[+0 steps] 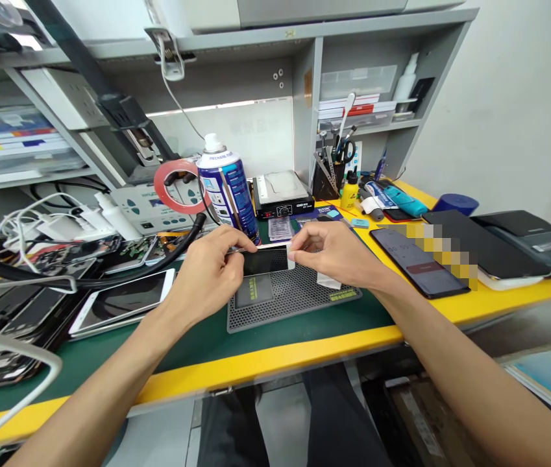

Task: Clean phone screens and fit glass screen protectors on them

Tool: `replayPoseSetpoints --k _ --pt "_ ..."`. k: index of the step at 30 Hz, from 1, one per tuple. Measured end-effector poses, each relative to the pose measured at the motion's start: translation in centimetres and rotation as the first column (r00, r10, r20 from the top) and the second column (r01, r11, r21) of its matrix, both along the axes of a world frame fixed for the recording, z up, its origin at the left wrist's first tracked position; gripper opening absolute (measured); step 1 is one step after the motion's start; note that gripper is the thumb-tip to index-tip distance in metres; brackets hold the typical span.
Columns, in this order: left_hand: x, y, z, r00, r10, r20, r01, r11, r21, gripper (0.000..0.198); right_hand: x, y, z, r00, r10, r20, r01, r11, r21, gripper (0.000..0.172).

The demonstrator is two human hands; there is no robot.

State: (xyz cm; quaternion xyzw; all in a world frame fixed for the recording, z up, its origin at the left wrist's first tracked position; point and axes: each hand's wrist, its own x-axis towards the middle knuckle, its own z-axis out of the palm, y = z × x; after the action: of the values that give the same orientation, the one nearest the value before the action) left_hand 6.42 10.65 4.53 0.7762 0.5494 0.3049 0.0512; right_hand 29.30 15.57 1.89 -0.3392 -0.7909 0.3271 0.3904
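A dark-screened phone [265, 261] with a light edge lies on a black perforated mat [299, 295]. My left hand [217, 266] is closed at the phone's left end, with the index fingertip on its far edge. Over the phone's right end, my right hand [331, 251] pinches a small white strip [291, 255] between thumb and fingers. The strip's lower end reaches the screen; whether it sticks there I cannot tell. Beneath my right hand, a white scrap [328, 281] rests on the mat.
Behind my hands stand a blue-and-white spray can [229, 188] and a black device [285, 206]. Opened phones [17, 318] and a white-framed tablet [124, 301] lie left. A black phone [418, 263] and a yellow bottle [350, 191] are right. A black cable [110, 282] crosses the left side.
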Motion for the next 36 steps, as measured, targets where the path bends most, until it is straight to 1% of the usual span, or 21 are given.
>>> replayPoseSetpoints --k 7,17,24,30,36 --pt "-0.12 -0.08 -0.41 0.999 -0.030 0.025 0.030 0.999 0.027 0.032 -0.07 -0.06 0.14 1.000 0.016 -0.010 -0.016 0.999 -0.033 0.004" --pt "0.34 -0.19 0.00 1.000 0.019 -0.009 -0.019 1.000 0.004 0.031 -0.17 -0.03 0.02 0.998 0.045 -0.045 -0.048 0.996 -0.072 0.004" --pt "0.38 -0.12 0.05 0.999 0.046 0.001 -0.046 0.999 -0.020 0.030 -0.17 -0.06 0.09 0.997 0.053 -0.056 -0.058 0.994 -0.090 0.004" --pt "0.52 -0.18 0.31 0.998 0.057 -0.010 -0.057 0.998 -0.038 0.029 -0.10 -0.11 0.26 0.998 0.048 -0.041 -0.052 0.995 -0.088 0.004" --pt "0.44 -0.11 0.20 0.998 0.058 -0.012 -0.058 0.998 -0.031 0.029 -0.10 -0.13 0.32 0.998 0.043 -0.039 -0.046 0.995 -0.092 0.004"
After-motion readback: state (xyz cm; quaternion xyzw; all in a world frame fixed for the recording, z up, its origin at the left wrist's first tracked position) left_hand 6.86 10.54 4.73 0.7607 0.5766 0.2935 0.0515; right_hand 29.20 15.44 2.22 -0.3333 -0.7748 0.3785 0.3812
